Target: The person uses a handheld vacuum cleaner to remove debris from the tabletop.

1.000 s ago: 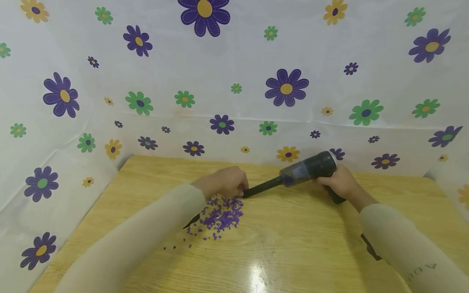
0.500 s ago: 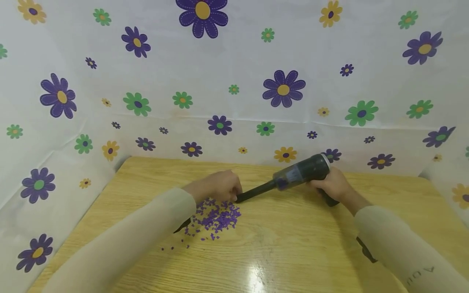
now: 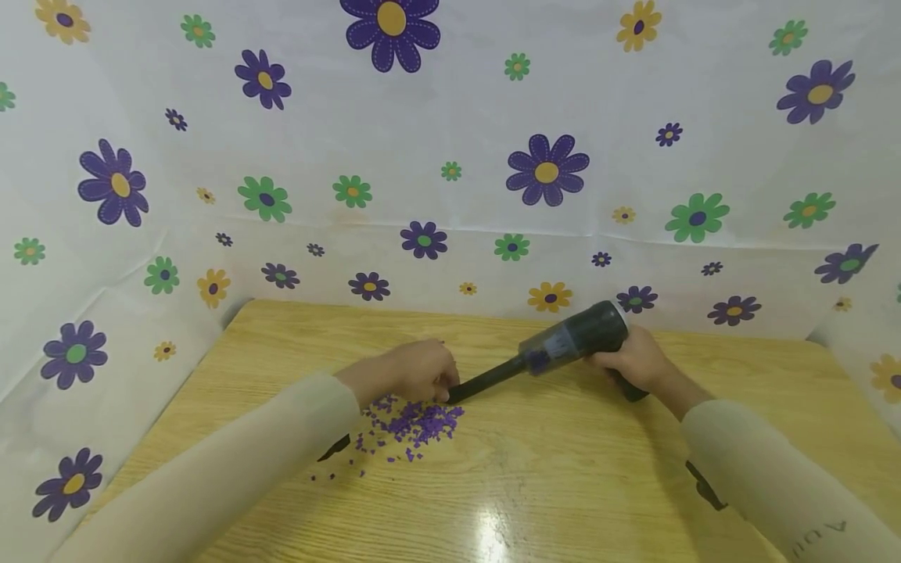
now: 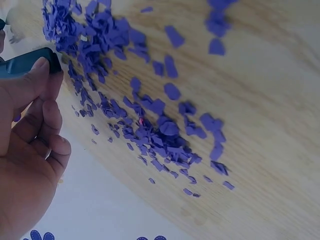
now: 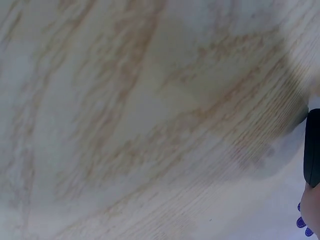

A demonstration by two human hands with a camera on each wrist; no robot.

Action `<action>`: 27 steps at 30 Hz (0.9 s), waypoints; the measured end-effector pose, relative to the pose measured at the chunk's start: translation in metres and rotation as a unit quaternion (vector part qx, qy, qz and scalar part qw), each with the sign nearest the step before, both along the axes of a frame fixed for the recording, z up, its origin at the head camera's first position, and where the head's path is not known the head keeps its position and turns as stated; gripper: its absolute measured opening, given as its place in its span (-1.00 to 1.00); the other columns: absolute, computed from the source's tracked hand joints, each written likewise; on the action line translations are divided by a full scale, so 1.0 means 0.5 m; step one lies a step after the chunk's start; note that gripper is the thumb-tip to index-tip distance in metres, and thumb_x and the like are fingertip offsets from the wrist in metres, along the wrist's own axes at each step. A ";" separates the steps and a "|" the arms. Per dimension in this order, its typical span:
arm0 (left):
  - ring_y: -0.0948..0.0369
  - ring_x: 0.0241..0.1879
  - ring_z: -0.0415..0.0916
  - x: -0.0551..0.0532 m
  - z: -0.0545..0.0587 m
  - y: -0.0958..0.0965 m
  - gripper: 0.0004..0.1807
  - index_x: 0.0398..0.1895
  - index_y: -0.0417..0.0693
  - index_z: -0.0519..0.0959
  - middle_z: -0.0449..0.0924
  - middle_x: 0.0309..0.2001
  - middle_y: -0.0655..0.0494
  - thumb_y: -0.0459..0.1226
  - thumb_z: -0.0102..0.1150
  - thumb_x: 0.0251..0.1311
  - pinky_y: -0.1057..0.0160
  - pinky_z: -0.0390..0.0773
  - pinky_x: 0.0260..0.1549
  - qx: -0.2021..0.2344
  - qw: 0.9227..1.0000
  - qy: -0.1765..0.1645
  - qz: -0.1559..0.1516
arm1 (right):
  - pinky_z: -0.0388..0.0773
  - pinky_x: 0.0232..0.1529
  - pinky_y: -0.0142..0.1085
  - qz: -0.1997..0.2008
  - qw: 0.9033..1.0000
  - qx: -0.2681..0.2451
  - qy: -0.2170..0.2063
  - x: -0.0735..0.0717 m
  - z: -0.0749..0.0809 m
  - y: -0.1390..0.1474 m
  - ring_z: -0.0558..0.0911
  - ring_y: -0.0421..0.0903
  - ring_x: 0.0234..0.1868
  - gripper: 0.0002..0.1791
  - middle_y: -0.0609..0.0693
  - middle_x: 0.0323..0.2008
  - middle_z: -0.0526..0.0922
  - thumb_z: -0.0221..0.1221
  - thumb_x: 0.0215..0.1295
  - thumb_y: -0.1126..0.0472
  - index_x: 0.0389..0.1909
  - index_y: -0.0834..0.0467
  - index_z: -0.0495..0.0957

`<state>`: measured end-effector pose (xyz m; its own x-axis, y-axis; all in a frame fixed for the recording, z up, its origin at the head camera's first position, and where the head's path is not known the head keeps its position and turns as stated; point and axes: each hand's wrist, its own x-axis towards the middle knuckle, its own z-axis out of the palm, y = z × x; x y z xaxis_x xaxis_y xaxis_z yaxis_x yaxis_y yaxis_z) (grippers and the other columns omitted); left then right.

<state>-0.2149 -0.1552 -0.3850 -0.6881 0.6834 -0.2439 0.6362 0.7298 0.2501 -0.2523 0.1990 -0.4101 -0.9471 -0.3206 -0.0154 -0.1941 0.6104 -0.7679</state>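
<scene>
My right hand (image 3: 637,361) grips the handle of a black handheld vacuum cleaner (image 3: 573,338), which has a see-through dust cup with purple bits inside. Its long thin nozzle (image 3: 487,380) slants down to the left. At the nozzle's end, my left hand (image 3: 411,369) pinches the tip between thumb and finger; the left wrist view shows this grip on the nozzle end (image 4: 30,62). Small purple paper scraps (image 3: 422,422) lie in a loose pile right at the nozzle tip. In the right wrist view only part of the dark handle (image 5: 312,150) shows at the edge.
The scraps rest on a wood-grain table (image 3: 563,469). A few stray scraps (image 3: 332,476) lie to the front left of the pile. A white flowered sheet (image 3: 450,203) stands behind the table and along its sides.
The nozzle tip and my left hand have moved nearer and slightly left, down along the pile. The vacuum followed with my right hand. Fewer scraps show at the pile's far edge.
</scene>
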 end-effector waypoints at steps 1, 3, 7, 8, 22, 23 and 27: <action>0.26 -0.34 0.65 0.002 -0.001 -0.002 -0.90 -0.24 -0.07 0.75 0.76 -0.31 0.13 -0.32 0.33 0.19 0.32 0.67 -0.22 -0.003 1.000 0.003 -0.003 | 0.50 -0.57 -0.28 0.001 1.000 -0.002 -0.001 0.001 0.000 -0.001 0.53 -0.11 -0.66 -0.74 -0.05 -0.73 0.53 0.32 0.07 0.18 -0.40 0.29 0.52; 0.30 -0.39 0.61 0.006 -0.001 -0.005 -0.90 -0.24 -0.05 0.75 0.74 -0.35 0.16 -0.30 0.33 0.20 0.36 0.65 -0.27 -0.005 1.000 0.004 -0.006 | 0.51 -0.56 -0.27 0.005 1.000 -0.009 -0.002 0.004 0.000 -0.004 0.53 -0.10 -0.65 -0.73 -0.03 -0.72 0.54 0.32 0.07 0.20 -0.34 0.31 0.51; 0.36 -0.45 0.56 0.015 -0.002 -0.013 -0.90 -0.24 -0.04 0.75 0.72 -0.39 0.19 -0.28 0.33 0.20 0.42 0.60 -0.34 -0.003 1.000 0.002 -0.009 | 0.52 -0.55 -0.27 0.011 1.000 -0.013 -0.001 0.009 -0.003 -0.010 0.54 -0.11 -0.64 -0.68 -0.01 -0.69 0.55 0.32 0.08 0.22 -0.24 0.34 0.49; 0.37 -0.45 0.56 0.017 -0.002 -0.015 -0.90 -0.24 -0.03 0.75 0.72 -0.39 0.20 -0.28 0.33 0.21 0.43 0.60 -0.35 -0.001 1.000 0.000 -0.008 | 0.52 -0.55 -0.28 0.012 1.000 -0.013 0.000 0.010 -0.004 -0.011 0.54 -0.12 -0.64 -0.68 -0.02 -0.69 0.55 0.32 0.07 0.22 -0.24 0.34 0.49; 0.39 -0.47 0.56 0.049 -0.003 -0.042 -0.92 -0.27 -0.02 0.75 0.73 -0.41 0.22 -0.27 0.36 0.18 0.45 0.60 -0.37 0.010 1.000 -0.011 -0.010 | 0.50 -0.56 -0.31 0.040 0.999 -0.016 0.022 0.016 -0.011 -0.034 0.53 -0.11 -0.68 -0.65 -0.06 -0.75 0.53 0.33 0.03 0.19 -0.24 0.33 0.51; 0.40 -0.48 0.55 0.051 -0.002 -0.043 -0.92 -0.28 -0.03 0.75 0.72 -0.42 0.22 -0.27 0.36 0.17 0.46 0.59 -0.38 0.012 1.000 -0.014 -0.012 | 0.50 -0.56 -0.31 0.044 0.999 -0.019 0.023 0.017 -0.010 -0.036 0.54 -0.11 -0.68 -0.65 -0.06 -0.75 0.53 0.32 0.03 0.19 -0.24 0.33 0.51; 0.42 -0.51 0.52 0.061 0.001 -0.046 -0.93 -0.30 -0.03 0.75 0.71 -0.45 0.23 -0.28 0.38 0.15 0.47 0.57 -0.40 0.020 0.999 -0.026 -0.016 | 0.52 -0.53 -0.30 0.061 0.997 -0.032 0.024 0.019 -0.013 -0.039 0.54 -0.10 -0.69 -0.64 -0.07 -0.75 0.53 0.33 0.04 0.22 -0.21 0.34 0.49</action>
<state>-0.1844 -0.1784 -0.3845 -0.6522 0.7151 -0.2513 0.6451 0.6978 0.3114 -0.2429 0.1795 -0.4167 -0.8999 -0.4328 0.0537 -0.3021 0.5299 -0.7924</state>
